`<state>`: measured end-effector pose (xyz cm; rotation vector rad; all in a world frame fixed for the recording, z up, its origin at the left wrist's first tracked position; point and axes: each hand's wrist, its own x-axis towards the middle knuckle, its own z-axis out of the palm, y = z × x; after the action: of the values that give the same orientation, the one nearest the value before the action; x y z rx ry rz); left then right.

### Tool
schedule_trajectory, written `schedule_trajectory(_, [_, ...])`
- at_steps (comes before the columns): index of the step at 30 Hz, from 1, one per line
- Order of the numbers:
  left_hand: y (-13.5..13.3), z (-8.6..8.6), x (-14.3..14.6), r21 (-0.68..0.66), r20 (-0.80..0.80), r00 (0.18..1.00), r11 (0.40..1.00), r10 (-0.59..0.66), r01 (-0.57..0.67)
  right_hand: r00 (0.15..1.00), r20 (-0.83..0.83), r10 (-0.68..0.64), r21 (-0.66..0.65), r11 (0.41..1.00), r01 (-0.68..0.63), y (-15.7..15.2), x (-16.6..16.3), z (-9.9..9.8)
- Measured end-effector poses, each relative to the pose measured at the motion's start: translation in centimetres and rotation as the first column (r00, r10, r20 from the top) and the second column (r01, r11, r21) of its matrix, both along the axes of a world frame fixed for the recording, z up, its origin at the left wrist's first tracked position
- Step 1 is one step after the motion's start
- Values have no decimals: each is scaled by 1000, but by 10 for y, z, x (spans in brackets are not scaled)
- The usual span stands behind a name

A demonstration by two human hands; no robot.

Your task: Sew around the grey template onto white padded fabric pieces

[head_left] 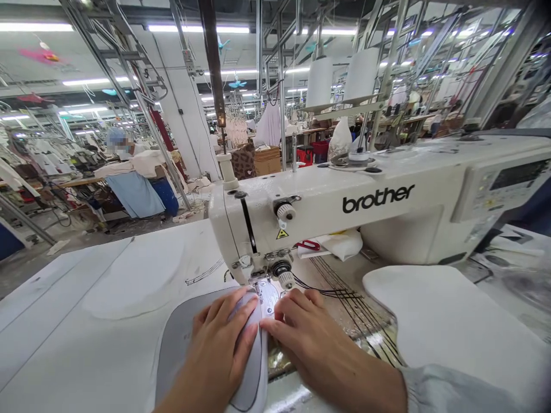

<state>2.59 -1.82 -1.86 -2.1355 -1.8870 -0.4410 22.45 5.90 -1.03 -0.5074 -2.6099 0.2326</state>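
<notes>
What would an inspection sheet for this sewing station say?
surface: white table.
job's things: grey piece under the needle of the machine.
clutter: white piece at right; red snips under the machine arm.
hands: left hand flat on the grey piece; right hand beside it, fingers at its edge.
cables: dark lines across the table, cords or marks, cannot tell.
surroundings: factory hall; cones behind; person at a far table.
</notes>
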Motion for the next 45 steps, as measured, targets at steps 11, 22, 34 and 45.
schedule_trajectory(11, [2,-5,18,-77,8,975,973,221,-220,994,-89,-62,30,997,65,2,-4,-5])
schedule_trajectory(22, [-4,29,0,-461,138,983,886,120,-43,974,-79,211,-5,977,-212,-12,19,13])
schedule_trajectory(34, [-13,23,-14,-199,90,980,961,-178,193,976,-35,214,31,977,-213,-21,20,11])
schedule_trajectory(45, [-2,18,-14,-189,76,991,975,-107,119,986,-27,166,-22,986,-167,-14,14,9])
